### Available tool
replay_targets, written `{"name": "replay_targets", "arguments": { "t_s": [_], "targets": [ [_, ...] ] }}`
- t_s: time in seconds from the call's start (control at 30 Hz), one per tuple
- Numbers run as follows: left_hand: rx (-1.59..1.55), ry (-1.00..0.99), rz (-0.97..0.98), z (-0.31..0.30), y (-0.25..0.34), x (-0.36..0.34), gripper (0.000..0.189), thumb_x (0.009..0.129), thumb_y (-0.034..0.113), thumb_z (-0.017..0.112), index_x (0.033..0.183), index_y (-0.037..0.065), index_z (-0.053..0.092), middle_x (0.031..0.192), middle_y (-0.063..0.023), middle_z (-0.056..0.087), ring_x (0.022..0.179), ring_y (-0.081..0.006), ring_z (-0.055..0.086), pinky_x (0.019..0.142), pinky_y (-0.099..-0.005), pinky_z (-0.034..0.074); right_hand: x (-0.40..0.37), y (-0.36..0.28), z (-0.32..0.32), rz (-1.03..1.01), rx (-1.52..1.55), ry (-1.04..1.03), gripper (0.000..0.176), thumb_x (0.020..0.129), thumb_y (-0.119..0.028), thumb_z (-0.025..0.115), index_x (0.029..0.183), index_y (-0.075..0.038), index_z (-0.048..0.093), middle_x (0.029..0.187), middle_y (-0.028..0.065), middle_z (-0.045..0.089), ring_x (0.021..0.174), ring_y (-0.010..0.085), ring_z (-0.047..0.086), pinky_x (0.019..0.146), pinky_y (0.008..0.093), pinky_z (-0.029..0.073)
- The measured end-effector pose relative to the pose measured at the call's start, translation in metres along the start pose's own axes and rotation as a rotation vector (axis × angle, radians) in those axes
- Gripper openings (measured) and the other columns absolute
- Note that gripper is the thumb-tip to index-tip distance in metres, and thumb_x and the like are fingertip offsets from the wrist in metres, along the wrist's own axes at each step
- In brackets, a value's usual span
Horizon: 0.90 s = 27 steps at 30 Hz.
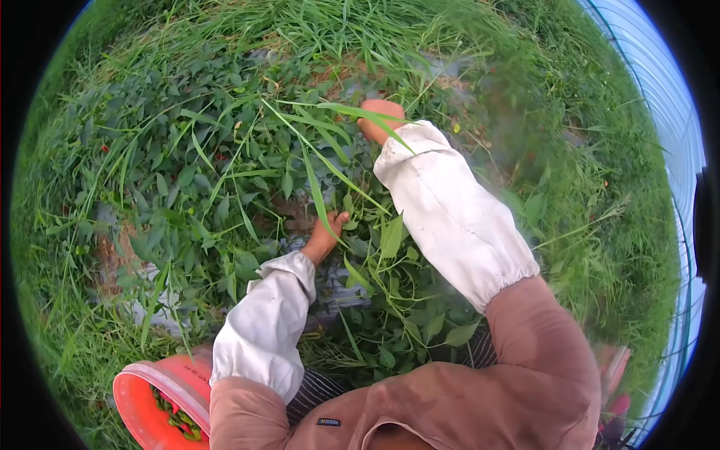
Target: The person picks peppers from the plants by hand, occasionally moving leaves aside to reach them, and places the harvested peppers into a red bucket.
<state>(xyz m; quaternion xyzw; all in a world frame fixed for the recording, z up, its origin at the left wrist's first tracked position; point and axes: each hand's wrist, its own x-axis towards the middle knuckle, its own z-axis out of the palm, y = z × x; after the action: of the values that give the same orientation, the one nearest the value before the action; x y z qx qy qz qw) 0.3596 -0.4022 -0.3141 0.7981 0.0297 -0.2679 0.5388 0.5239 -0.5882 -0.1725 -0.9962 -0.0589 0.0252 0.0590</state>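
My left hand [325,237] is low among the leaves of the pepper plants [247,187], just left of a leafy stem. Its fingers look curled with the thumb up, and whatever they hold is hidden. Farther ahead and to the right, my right hand [381,120] is closed, knuckles up, at the edge of the foliage. Its fingertips are out of sight, so I cannot make out what is in them. Long grass blades [311,142] cross in front of both hands. White sleeve covers run up both forearms.
A red-orange bucket [161,367] with red and green peppers [176,414] inside stands tilted at my lower left. Tall grass [337,30] grows ahead and on both sides. Pale ground sheeting [341,296] shows between plants. A bluish-white plastic wall [660,127] runs along the right.
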Motion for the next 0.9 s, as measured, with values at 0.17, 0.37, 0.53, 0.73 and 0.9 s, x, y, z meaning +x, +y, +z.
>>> {"name": "replay_targets", "arguments": {
  "t_s": [0.17,0.37,0.53,0.73,0.9],
  "targets": [
    [0.103,0.076,0.093,0.005,-0.028,0.017,0.042,0.094,0.036,0.059,0.100,-0.006,0.064,0.084,-0.0196,0.066,0.077,-0.0247,0.060,0.076,-0.0386,0.046,-0.037,0.031,0.013,0.366,1.430,0.048,0.029,0.087,-0.031,0.057,0.094,-0.003,0.065,0.084,0.0078,0.064,0.057,0.0176,0.055,0.049,0.0295,0.044],
    [0.195,0.084,0.147,0.004,-0.020,0.014,0.041,0.095,0.034,0.058,0.101,-0.006,0.064,0.088,-0.0230,0.066,0.080,-0.0329,0.061,0.077,-0.0398,0.046,-0.094,0.081,0.008,0.134,2.625,-0.217,0.024,0.090,-0.027,0.057,0.103,-0.007,0.057,0.107,0.0090,0.056,0.054,0.0107,0.043,0.043,0.0212,0.038],
    [0.121,0.049,0.080,0.002,-0.008,0.006,0.041,0.094,0.035,0.058,0.103,-0.006,0.064,0.089,-0.0237,0.066,0.081,-0.0330,0.062,0.077,-0.0397,0.046,-0.081,0.069,-0.006,0.093,2.377,-0.421,0.021,0.094,-0.028,0.059,0.103,-0.010,0.055,0.102,0.0076,0.058,0.054,0.0111,0.048,0.042,0.0209,0.039],
    [0.082,0.067,0.135,0.006,-0.029,0.016,0.040,0.095,0.034,0.058,0.104,-0.005,0.064,0.086,-0.0215,0.067,0.075,-0.0316,0.061,0.075,-0.0389,0.047,-0.129,0.002,-0.027,0.049,1.593,-0.628,0.041,0.087,-0.013,0.066,0.124,-0.001,0.050,0.096,0.0070,0.061,0.060,0.0155,0.061,0.049,0.0265,0.049],
    [0.170,0.056,0.140,0.010,-0.038,0.023,0.040,0.094,0.034,0.059,0.102,-0.005,0.064,0.084,-0.0201,0.067,0.074,-0.0298,0.061,0.074,-0.0387,0.047,-0.064,0.008,-0.088,-0.045,1.593,0.122,0.026,0.079,-0.001,0.058,0.103,0.004,0.067,0.090,0.0066,0.068,0.064,0.0119,0.059,0.053,0.0243,0.043]
  ]
}}
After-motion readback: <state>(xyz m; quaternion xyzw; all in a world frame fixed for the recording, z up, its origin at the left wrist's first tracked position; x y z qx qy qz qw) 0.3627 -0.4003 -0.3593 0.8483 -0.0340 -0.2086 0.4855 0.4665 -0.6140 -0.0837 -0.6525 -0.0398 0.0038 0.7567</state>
